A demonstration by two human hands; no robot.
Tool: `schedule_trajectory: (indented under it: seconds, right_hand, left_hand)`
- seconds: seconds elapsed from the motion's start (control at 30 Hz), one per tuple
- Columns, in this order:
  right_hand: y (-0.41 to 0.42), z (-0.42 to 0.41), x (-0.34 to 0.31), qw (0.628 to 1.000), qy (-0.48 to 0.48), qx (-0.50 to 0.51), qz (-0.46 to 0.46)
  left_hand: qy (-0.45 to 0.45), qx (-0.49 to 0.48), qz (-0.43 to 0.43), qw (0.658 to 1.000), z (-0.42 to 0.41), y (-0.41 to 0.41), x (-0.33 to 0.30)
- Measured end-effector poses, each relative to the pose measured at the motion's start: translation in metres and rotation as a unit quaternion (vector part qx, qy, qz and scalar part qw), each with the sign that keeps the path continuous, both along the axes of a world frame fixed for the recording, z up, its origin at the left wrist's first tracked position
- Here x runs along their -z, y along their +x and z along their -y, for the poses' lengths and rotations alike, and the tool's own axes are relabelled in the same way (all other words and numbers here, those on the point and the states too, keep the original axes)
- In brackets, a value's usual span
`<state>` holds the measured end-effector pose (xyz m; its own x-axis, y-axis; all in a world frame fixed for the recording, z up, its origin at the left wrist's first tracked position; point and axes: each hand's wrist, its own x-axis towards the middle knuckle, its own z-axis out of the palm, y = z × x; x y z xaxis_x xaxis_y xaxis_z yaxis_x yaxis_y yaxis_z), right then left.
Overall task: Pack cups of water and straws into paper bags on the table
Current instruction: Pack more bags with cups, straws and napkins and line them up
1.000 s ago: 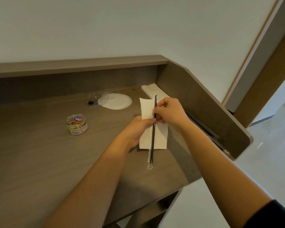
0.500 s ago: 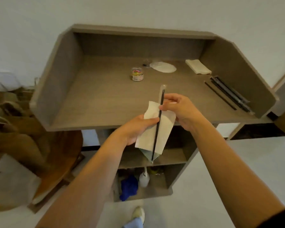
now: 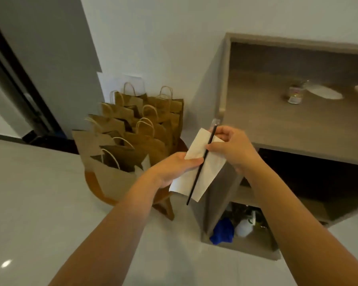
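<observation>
Thin black straw (image 3: 201, 164) across flat napkin (image 3: 196, 176)

A low round wooden table (image 3: 95, 188) stands on the pale glossy floor (image 3: 29, 213) by the wall. Brown paper bags (image 3: 145, 131) with twisted handles stand upright on it, packed close in rows. Just beside it, a grey wooden counter (image 3: 277, 129) with raised side walls carries a small jar (image 3: 295, 96), a white round lid (image 3: 323, 93) near it, and a white item at the right edge, cut off. Its bottom shelf (image 3: 254, 242) holds a blue object (image 3: 222, 232) and a white bottle (image 3: 244, 228).
</observation>
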<state>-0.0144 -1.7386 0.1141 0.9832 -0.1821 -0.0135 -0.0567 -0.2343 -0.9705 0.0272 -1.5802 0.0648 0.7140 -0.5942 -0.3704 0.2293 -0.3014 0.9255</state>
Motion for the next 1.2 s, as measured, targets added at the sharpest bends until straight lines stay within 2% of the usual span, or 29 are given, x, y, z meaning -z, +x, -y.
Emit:
schedule_trajectory:
  seconds: [0.07,0.2,0.37,0.47,0.6,0.67,0.83,0.97,1.1,1.2]
  right_hand:
    - [0.017,-0.049,0.005,0.999,-0.032,-0.023,0.021]
    - [0.05,-0.121,0.012,0.994,-0.078,-0.052,0.063]
    - [0.096,-0.164,0.023,0.983,-0.155,-0.064,0.072]
    - [0.126,-0.174,0.037,0.981,-0.17,-0.07,0.067]
    - [0.169,-0.182,0.061,0.975,-0.193,-0.104,0.041]
    - [0.187,-0.186,0.075,0.97,-0.206,-0.125,0.012]
    - [0.217,-0.209,0.125,0.949,-0.244,-0.192,-0.051]
    - [0.233,-0.225,0.164,0.939,-0.273,-0.201,-0.061]
    - [0.252,-0.239,0.189,0.904,-0.303,-0.279,-0.112]
    - [0.263,-0.247,0.198,0.888,-0.321,-0.301,-0.132]
  left_hand:
    - [0.009,-0.02,-0.005,1.0,-0.051,0.017,0.007]
    - [-0.032,-0.09,-0.046,0.994,-0.137,0.052,0.015]
    - [-0.018,-0.245,-0.023,0.969,-0.186,0.105,0.033]
    - [0.0,-0.284,-0.021,0.959,-0.201,0.134,0.048]
    - [0.045,-0.299,0.077,0.95,-0.213,0.171,0.063]
    - [0.078,-0.295,0.103,0.947,-0.215,0.19,0.067]
    - [0.161,-0.21,0.165,0.95,-0.216,0.227,0.087]
    - [0.196,-0.177,0.166,0.95,-0.216,0.244,0.102]
    - [0.22,-0.107,0.177,0.953,-0.217,0.257,0.113]
    - [0.231,-0.074,0.182,0.953,-0.221,0.261,0.118]
